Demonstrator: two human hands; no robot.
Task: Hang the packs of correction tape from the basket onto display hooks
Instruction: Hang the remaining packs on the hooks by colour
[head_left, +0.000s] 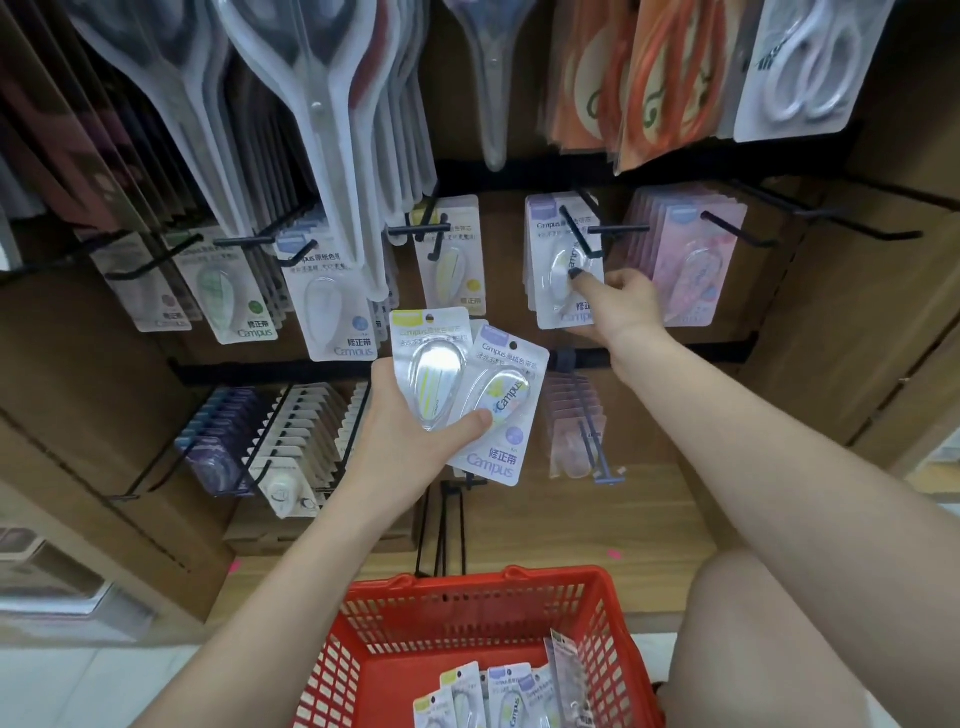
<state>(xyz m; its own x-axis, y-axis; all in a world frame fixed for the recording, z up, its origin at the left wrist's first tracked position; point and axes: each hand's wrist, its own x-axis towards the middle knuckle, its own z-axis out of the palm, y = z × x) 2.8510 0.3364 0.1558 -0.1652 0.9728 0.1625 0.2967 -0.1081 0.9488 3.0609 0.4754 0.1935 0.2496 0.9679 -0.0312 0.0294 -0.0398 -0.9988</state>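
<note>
Hiding its hook hole, front pack (563, 270) behind right hand (621, 306), fingers unclear

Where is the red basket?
The red basket sits at the bottom middle of the head view, on the floor below the hooks, between the person's two arms, with tape packs inside.

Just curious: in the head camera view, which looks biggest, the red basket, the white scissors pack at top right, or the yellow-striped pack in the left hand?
1. Red basket, partly cut off.
2. White scissors pack, hanging farther away.
3. Yellow-striped pack, nearest of the three, so truly smallest.
</note>
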